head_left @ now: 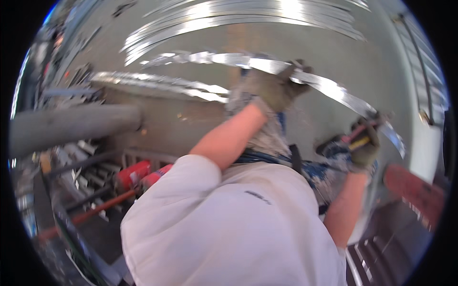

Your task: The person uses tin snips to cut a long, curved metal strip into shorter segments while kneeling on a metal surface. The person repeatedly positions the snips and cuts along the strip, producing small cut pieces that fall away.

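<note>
The left hand (280, 90) grips a metal strip (264, 65); the right hand (366, 151) clasps a red-and-yellow tool (353, 135) near the strip's right end. The strip stretches over the surface (341, 57), near more strips (210, 21). Likely trimming; next seemingly calls for steadying.

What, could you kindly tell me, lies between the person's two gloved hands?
In the head view, a stretch of shiny metal strip runs from the left hand toward the right hand.

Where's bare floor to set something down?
Between the held strip and the stacked strips, floor shows bare; a smaller patch lies between left hand and right hand. Crowded on the left: loose strips, grey tube, red cans.
</note>
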A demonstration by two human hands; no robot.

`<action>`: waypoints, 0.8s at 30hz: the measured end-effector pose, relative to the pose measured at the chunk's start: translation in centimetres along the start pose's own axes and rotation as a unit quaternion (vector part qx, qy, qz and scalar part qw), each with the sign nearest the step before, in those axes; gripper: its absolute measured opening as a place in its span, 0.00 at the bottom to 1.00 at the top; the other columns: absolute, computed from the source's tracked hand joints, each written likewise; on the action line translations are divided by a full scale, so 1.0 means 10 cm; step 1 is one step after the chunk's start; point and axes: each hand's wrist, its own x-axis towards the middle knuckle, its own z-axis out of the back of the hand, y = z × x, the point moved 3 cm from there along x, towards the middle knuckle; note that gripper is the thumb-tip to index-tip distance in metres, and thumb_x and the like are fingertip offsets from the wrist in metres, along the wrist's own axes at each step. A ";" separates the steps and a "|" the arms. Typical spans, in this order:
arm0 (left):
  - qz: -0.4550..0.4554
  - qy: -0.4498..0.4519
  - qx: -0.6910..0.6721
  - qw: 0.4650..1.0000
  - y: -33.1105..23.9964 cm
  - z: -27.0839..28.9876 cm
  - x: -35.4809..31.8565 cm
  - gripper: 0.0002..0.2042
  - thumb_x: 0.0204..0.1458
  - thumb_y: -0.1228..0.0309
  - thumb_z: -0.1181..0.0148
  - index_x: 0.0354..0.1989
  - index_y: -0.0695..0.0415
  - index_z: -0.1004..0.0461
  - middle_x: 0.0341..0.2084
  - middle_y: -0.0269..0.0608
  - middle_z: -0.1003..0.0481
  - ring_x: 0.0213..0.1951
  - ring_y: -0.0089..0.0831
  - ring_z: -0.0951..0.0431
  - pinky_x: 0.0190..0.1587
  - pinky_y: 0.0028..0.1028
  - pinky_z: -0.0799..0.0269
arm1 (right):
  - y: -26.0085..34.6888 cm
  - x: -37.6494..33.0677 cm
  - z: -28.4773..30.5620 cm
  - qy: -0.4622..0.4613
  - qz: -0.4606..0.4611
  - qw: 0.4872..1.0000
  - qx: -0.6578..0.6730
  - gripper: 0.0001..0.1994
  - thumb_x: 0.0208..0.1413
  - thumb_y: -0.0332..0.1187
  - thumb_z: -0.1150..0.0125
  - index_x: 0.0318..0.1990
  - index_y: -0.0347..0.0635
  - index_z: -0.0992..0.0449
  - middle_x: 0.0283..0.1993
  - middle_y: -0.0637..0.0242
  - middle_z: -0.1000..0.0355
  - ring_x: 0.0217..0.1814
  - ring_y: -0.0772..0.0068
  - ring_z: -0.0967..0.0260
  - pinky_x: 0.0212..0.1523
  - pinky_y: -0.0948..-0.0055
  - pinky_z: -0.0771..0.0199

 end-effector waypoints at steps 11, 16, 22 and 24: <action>0.080 0.187 0.106 0.973 0.32 0.04 -0.25 0.34 0.74 0.60 0.41 0.86 0.48 0.44 0.85 0.45 0.44 0.81 0.50 0.37 0.84 0.53 0.43 | 0.20 -0.02 -0.39 0.022 0.032 0.999 -0.001 0.31 0.68 0.24 0.38 0.78 0.46 0.33 0.63 0.58 0.24 0.58 0.57 0.19 0.57 0.54 0.15; 0.131 0.114 0.112 0.978 0.63 -0.06 0.02 0.29 0.75 0.59 0.39 0.81 0.45 0.36 0.75 0.44 0.29 0.75 0.45 0.27 0.77 0.51 0.31 | 0.19 0.01 -0.43 0.013 0.022 1.000 -0.016 0.32 0.68 0.24 0.38 0.80 0.46 0.34 0.68 0.62 0.27 0.61 0.57 0.20 0.61 0.53 0.18; 0.167 0.043 0.120 0.978 0.55 -0.16 0.40 0.23 0.77 0.50 0.44 0.67 0.54 0.23 0.56 0.42 0.16 0.58 0.40 0.14 0.64 0.47 0.13 | 0.08 -0.09 -0.40 -0.039 -0.013 0.999 -0.009 0.34 0.65 0.22 0.36 0.79 0.45 0.32 0.66 0.60 0.25 0.61 0.54 0.20 0.60 0.49 0.14; 0.178 0.016 0.138 0.974 0.54 -0.16 0.43 0.24 0.77 0.48 0.45 0.65 0.56 0.22 0.56 0.42 0.16 0.57 0.38 0.13 0.63 0.47 0.12 | 0.04 -0.09 -0.35 -0.041 -0.013 0.999 -0.027 0.34 0.66 0.23 0.36 0.80 0.45 0.33 0.66 0.58 0.25 0.61 0.54 0.20 0.60 0.49 0.14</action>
